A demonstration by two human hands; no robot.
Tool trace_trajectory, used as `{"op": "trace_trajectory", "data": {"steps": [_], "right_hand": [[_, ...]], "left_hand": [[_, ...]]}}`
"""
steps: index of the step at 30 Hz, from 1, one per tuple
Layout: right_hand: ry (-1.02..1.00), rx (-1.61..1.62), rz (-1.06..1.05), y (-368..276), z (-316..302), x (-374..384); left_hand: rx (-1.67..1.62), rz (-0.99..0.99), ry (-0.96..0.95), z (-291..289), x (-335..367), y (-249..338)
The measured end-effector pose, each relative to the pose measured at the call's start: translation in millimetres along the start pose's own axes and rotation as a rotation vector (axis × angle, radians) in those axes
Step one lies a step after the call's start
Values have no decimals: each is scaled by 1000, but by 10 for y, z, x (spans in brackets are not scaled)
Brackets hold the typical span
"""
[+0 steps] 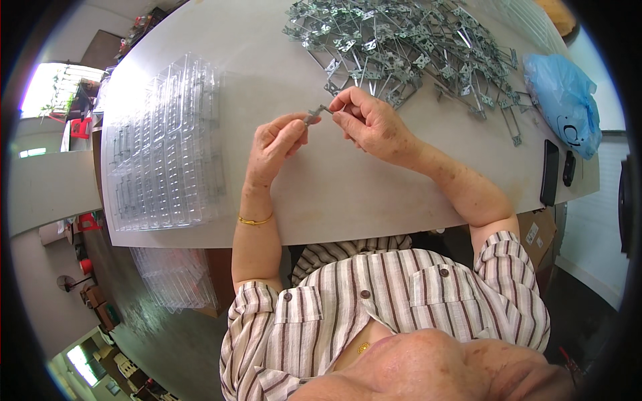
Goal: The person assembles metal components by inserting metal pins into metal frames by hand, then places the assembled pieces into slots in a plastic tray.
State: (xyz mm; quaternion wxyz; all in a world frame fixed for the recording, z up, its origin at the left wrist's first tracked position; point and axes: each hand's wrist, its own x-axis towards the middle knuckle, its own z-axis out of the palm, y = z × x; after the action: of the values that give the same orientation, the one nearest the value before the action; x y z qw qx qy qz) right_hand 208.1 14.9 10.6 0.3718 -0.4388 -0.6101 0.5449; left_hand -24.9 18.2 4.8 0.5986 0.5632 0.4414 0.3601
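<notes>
Between my two hands, above the table, is a small grey metal bracket (313, 117). My left hand (275, 146) is closed, with thumb and fingers pinching the bracket. My right hand (371, 127) is also closed, its thumb and forefinger pinched at the far right end of the same piece. The fingers hide much of the bracket. Just beyond my right hand lies a large tangled heap of similar metal brackets (401, 50) with thin wire rods. To the left of my left hand are stacked clear plastic trays (190, 147) with rows of moulded slots, some apparently holding metal pieces.
A blue plastic bag (565, 100) sits at the table's right side, near a black phone (549, 172) and a small black object (569, 168). Below the table edge are more clear trays (175, 277) at left and a cardboard box (537, 234) at right.
</notes>
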Motion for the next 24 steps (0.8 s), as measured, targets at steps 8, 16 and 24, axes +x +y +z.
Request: {"op": "trace_trajectory", "data": {"steps": [8,16,24], "right_hand": [[-232,463,248,-62,-52,34],[-245,287,337,-102,-117,-27],[-44,263,158,-105,-97,27]], "left_hand": [[35,-75,-37,2,-70,39],[90,-29,-214,82,-142,114],[-151,-50,-46,41,-85,117]]}}
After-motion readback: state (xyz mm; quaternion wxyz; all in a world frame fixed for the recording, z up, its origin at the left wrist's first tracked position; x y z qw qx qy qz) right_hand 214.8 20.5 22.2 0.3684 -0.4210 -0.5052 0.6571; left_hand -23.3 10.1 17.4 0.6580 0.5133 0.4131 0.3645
